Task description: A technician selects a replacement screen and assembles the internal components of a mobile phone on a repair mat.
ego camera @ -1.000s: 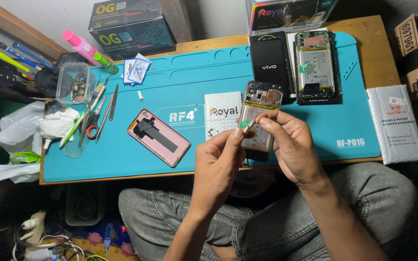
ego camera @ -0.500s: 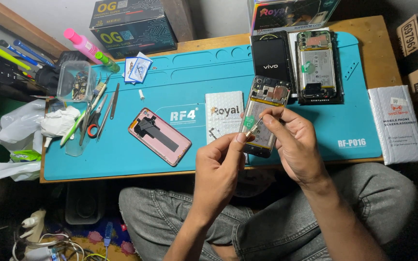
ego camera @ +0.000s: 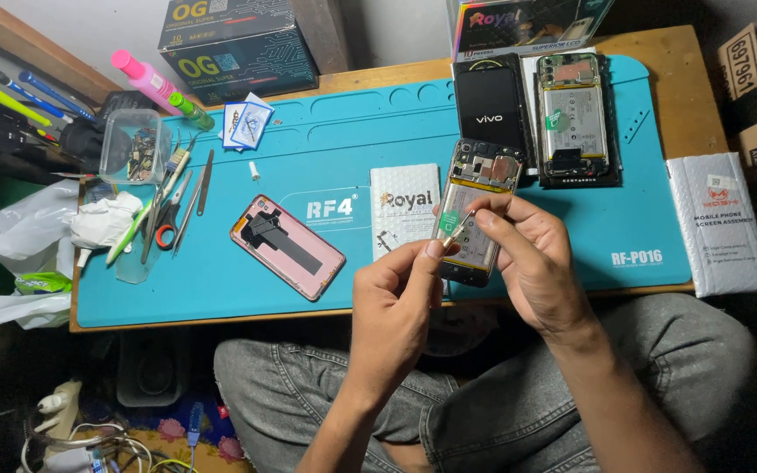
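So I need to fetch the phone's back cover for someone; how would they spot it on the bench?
Find the teal work mat on the wooden table. Left of the person's hands, near the mat's front edge, lies the pink back cover, tilted. It alone is pink with a black strip across it; the other phones sit at the far right.

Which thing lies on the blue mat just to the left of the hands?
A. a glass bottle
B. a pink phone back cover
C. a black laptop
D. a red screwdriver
B: the pink phone back cover lies flat on the blue mat, left of the left hand.
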